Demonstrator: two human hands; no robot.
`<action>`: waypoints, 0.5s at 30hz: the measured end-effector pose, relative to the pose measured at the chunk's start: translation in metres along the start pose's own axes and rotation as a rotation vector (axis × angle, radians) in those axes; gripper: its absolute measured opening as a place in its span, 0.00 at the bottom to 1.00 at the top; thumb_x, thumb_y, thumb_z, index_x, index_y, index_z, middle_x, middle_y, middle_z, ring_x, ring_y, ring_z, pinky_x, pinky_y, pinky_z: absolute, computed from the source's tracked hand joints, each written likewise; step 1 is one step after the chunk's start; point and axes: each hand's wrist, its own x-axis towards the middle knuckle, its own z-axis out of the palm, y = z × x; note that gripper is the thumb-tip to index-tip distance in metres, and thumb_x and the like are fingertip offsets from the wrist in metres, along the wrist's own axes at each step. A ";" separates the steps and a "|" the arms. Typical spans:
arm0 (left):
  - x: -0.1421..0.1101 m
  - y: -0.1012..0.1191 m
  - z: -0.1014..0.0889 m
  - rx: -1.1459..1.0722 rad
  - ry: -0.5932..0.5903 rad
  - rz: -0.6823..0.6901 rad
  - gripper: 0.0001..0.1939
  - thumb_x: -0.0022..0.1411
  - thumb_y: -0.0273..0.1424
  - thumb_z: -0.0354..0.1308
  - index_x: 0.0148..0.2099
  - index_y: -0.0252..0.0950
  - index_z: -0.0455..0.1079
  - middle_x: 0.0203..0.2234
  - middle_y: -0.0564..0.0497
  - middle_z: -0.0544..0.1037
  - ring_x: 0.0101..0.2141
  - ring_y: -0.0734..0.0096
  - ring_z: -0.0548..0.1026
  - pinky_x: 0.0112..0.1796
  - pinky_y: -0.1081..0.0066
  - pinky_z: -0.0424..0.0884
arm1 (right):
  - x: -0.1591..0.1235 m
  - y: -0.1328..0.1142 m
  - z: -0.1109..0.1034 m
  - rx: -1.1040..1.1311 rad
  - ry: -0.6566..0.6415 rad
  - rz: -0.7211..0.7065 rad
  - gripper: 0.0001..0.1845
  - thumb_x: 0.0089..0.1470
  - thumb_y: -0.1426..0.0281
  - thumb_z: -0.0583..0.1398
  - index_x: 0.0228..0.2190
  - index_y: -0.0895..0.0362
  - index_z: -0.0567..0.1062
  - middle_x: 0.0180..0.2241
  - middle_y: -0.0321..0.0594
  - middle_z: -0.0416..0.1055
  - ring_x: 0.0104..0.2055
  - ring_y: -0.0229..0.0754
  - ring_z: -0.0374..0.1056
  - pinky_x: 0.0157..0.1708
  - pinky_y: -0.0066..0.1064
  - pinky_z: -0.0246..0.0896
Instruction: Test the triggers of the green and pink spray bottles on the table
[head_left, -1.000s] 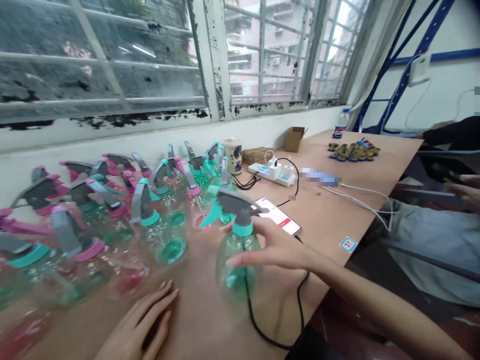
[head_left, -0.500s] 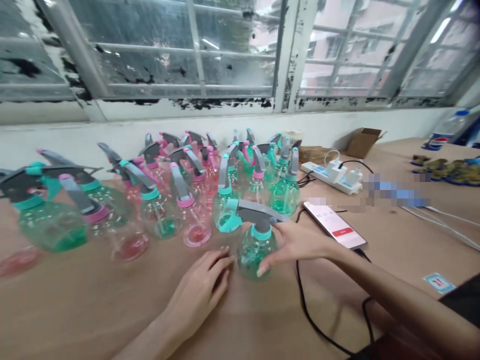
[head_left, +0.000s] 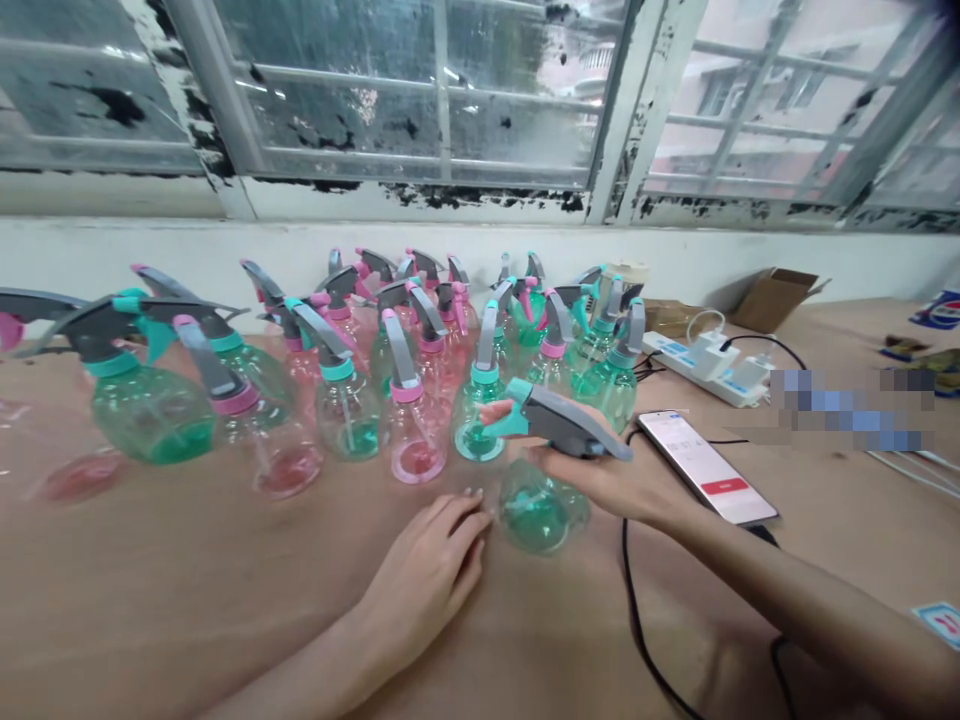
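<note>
A clear green spray bottle [head_left: 534,512] with a grey and turquoise trigger head stands on the table in front of me, tilted slightly. My right hand [head_left: 581,470] is wrapped round its neck, just under the head, and a finger reaches toward the turquoise trigger. The hand hides the collar. To the left of the bottle my left hand [head_left: 427,560] rests on the tabletop, fingers loosely extended and holding nothing. Behind both hands is a pink-collared spray bottle [head_left: 418,440], next to a turquoise-collared spray bottle [head_left: 480,420].
Several more green and pink spray bottles crowd the table [head_left: 225,590] back to the wall. At the right lie a phone [head_left: 705,465] with a lit screen, a white power strip [head_left: 705,368] with chargers, and black cables. An open cardboard box [head_left: 776,298] sits by the wall.
My right hand has moved from the bottle's body up to its neck. The view has shifted a little to the left. My left hand stays resting on the table.
</note>
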 end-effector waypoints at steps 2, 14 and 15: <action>0.000 0.001 -0.001 -0.002 0.001 -0.006 0.15 0.65 0.23 0.48 0.52 0.36 0.68 0.49 0.43 0.75 0.50 0.58 0.73 0.48 0.55 0.74 | 0.001 0.001 0.000 0.049 0.058 0.020 0.24 0.48 0.76 0.56 0.48 0.50 0.75 0.38 0.35 0.76 0.35 0.42 0.73 0.42 0.37 0.69; -0.001 -0.001 -0.006 -0.019 -0.005 0.001 0.14 0.66 0.24 0.48 0.51 0.37 0.68 0.50 0.44 0.74 0.49 0.59 0.74 0.48 0.56 0.74 | -0.011 0.022 -0.024 0.122 0.089 0.101 0.18 0.54 0.67 0.59 0.48 0.50 0.74 0.45 0.40 0.77 0.50 0.48 0.72 0.51 0.42 0.66; -0.001 -0.001 -0.006 -0.018 -0.009 -0.002 0.14 0.66 0.24 0.48 0.51 0.37 0.68 0.50 0.44 0.74 0.50 0.59 0.73 0.48 0.56 0.74 | -0.014 0.023 -0.026 0.104 0.073 0.105 0.18 0.55 0.65 0.60 0.48 0.49 0.74 0.45 0.41 0.76 0.50 0.49 0.71 0.50 0.42 0.66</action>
